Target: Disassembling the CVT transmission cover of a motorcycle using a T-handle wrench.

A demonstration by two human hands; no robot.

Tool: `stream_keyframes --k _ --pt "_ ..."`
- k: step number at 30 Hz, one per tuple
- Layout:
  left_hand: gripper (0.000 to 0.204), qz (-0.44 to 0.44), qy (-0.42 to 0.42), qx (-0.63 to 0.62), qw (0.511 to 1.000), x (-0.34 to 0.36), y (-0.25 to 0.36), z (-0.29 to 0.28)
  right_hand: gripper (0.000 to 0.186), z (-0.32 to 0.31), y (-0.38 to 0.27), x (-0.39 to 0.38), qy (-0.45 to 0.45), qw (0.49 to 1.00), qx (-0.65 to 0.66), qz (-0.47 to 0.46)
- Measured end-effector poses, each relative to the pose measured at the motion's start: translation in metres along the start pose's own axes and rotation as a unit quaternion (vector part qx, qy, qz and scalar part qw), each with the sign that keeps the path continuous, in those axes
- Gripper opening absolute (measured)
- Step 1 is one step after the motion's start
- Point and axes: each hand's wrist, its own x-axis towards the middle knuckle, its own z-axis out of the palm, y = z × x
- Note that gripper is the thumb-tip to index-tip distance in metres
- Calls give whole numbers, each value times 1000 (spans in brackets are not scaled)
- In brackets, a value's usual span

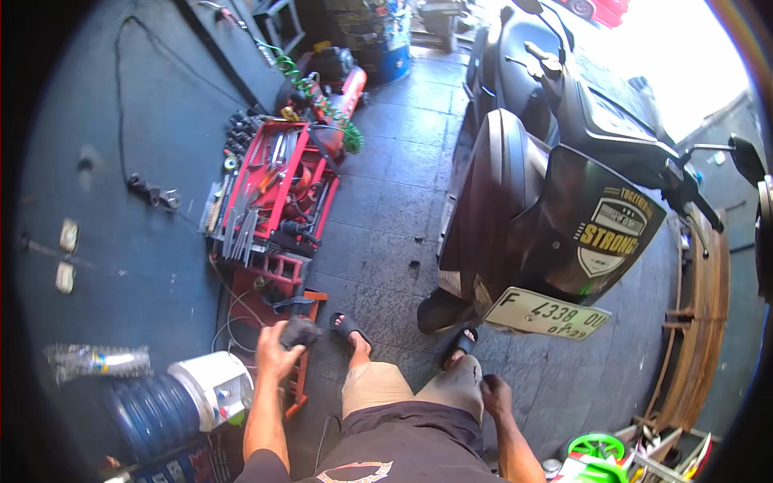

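My left hand (274, 348) is closed round a dark, crumpled rag (301, 332), held out in front of me beside a red tool trolley (278, 185). The trolley carries wrenches, screwdrivers and other hand tools. My right hand (498, 394) hangs low beside my right thigh; it lies in shadow, and I cannot make out its fingers or anything in them. Ahead and to the right stands a dark motor scooter (515, 209) with a number plate (547, 313) at its near end. Neither hand touches the scooter.
A water dispenser with a blue bottle (161, 406) stands at my near left. Beyond the trolley are a red air compressor (350, 92) with a green coiled hose (352, 137) and a drum (386, 40). A wooden bench (700, 322) and a green-wheeled toy (596, 447) are on my right.
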Motion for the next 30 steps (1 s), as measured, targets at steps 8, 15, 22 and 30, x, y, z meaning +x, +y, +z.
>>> stream_keyframes --k 8,15,22,30 --pt "67 232 -225 -122 939 -30 122 7 52 36 -222 30 -111 888 -58 -442" --pt "71 286 -262 -364 847 10 79 69 39 49 -238 36 -399 850 -26 -343" --pt "45 -166 142 -102 971 131 -208 244 40 81 -240 30 -298 876 -176 -336" --pt "36 -272 -108 159 943 198 -333 237 43 42 -185 -16 -215 926 -290 -111"
